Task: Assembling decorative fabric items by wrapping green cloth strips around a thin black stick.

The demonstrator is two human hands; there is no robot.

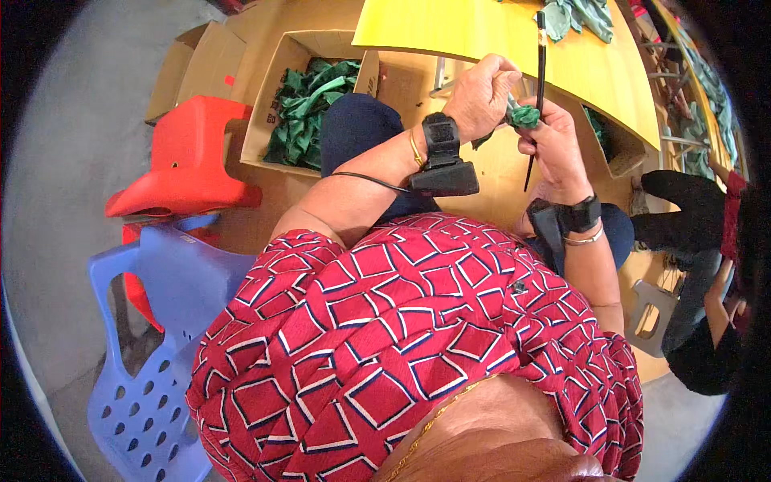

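Note:
Above my lap, my left hand [482, 95] is closed, its fingertips pinching the pale end of a small, bunched green cloth-like piece [524, 117]. Close beside it on the right, my right hand [556, 149] is closed around a thin black stick [541, 72] like a chopstick. The stick stands nearly upright, its thicker banded end up over the table and its thin tip below my fingers. The green piece also touches my right fingers, gathered beside the stick. Whether it is wrapped around the stick I cannot tell.
A yellow table [482, 28] lies ahead, with pale green pieces [580, 18] on it. An open cardboard box [259, 132] of crumpled green pieces stands by my left knee, another box [622, 157] under the table. Red [189, 153] and blue [152, 353] plastic chairs are left; another person [699, 281] is right.

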